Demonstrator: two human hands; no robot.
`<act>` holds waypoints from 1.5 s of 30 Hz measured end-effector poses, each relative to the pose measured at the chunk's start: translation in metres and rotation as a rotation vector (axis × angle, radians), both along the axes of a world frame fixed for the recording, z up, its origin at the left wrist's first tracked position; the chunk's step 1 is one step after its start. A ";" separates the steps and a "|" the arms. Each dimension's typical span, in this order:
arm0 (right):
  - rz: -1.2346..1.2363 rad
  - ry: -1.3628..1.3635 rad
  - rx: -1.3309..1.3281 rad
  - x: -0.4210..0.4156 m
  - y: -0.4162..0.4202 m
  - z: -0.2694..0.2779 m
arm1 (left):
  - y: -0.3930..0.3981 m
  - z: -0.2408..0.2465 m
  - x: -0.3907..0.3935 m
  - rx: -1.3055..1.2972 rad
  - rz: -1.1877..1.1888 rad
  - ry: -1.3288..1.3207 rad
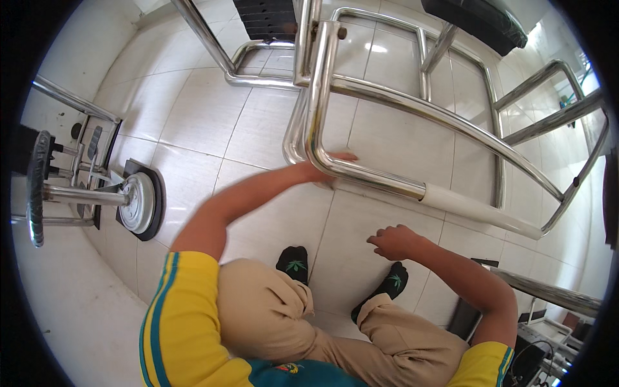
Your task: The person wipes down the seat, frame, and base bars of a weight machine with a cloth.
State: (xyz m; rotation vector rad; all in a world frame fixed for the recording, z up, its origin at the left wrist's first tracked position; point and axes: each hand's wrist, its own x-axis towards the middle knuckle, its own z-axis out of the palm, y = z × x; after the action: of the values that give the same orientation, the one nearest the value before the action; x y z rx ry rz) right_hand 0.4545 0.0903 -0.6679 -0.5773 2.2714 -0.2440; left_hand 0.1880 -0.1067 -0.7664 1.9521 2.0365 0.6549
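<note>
A bent chrome tube [316,96] of a gym machine frame stands before me, with a white sleeve [478,208] on its lower right part. My left hand [315,171] reaches to the tube's lower bend. The tube partly covers it; fingertips show beyond and below the metal, and whether they grip it is unclear. My right hand [397,242] is in the air over the tiled floor, below the white sleeve and apart from it. Its fingers are loosely bent with nothing between them.
Chrome floor rails [425,104] and a black weight stack [266,19] lie farther ahead. A black pad [476,22] is at the upper right. On the left stands a device with a round grey base [138,203]. Another chrome bar [546,288] runs near my right elbow.
</note>
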 end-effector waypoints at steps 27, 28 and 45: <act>-0.166 0.074 -0.031 -0.007 0.055 -0.133 | -0.105 0.018 -0.098 -0.058 0.220 0.310; -0.282 -0.020 -0.078 0.005 0.059 -0.139 | -0.092 0.023 -0.101 -0.098 0.288 0.214; -0.227 0.056 -0.068 0.005 0.033 -0.071 | -0.006 -0.014 -0.167 0.028 1.218 0.146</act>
State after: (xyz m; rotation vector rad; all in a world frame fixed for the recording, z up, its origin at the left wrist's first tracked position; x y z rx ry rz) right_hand 0.4599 0.1232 -0.7391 -0.3638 2.3911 -0.4226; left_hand 0.0209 -0.1128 -0.7800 0.5495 3.1850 0.7201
